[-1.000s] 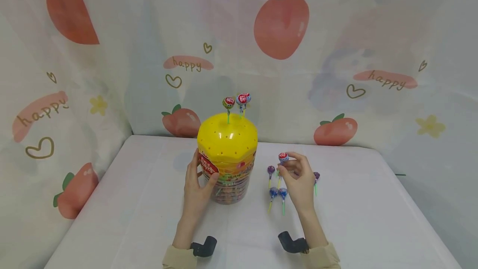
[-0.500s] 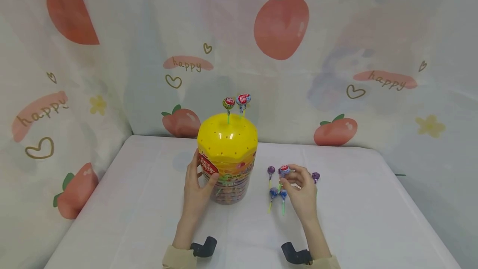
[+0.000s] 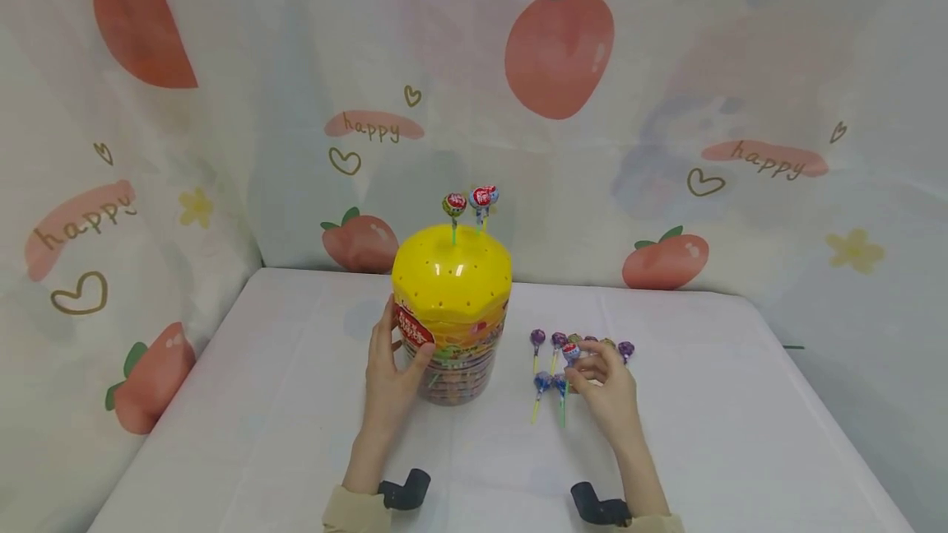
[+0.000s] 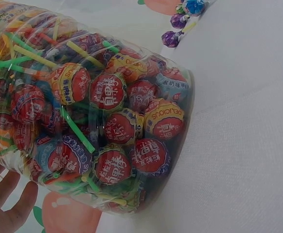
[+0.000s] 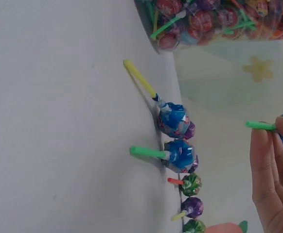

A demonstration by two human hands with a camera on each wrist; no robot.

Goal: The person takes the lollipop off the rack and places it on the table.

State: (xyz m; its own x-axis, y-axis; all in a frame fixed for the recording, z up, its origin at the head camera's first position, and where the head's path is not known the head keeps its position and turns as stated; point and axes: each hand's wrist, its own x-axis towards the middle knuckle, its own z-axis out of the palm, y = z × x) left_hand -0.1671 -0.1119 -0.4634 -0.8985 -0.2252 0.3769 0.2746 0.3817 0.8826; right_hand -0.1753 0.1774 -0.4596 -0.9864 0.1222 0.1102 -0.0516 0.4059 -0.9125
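The right hand's grip (image 3: pixel 611 395) pinches a red-and-blue lollipop (image 3: pixel 570 353) by its stick, near two blue lollipops (image 3: pixel 542 382) on the desk (image 3: pixel 474 475); lowered carelessly, it could roll them. The left hand's grip (image 3: pixel 390 381) clasps a candy jar (image 3: pixel 465 356); a bump might loosen three lollipops (image 3: pixel 455 205) standing in its yellow lid (image 3: pixel 422 274).

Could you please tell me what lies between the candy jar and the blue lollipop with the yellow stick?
The head view shows only bare white tabletop between the candy jar and that blue lollipop.
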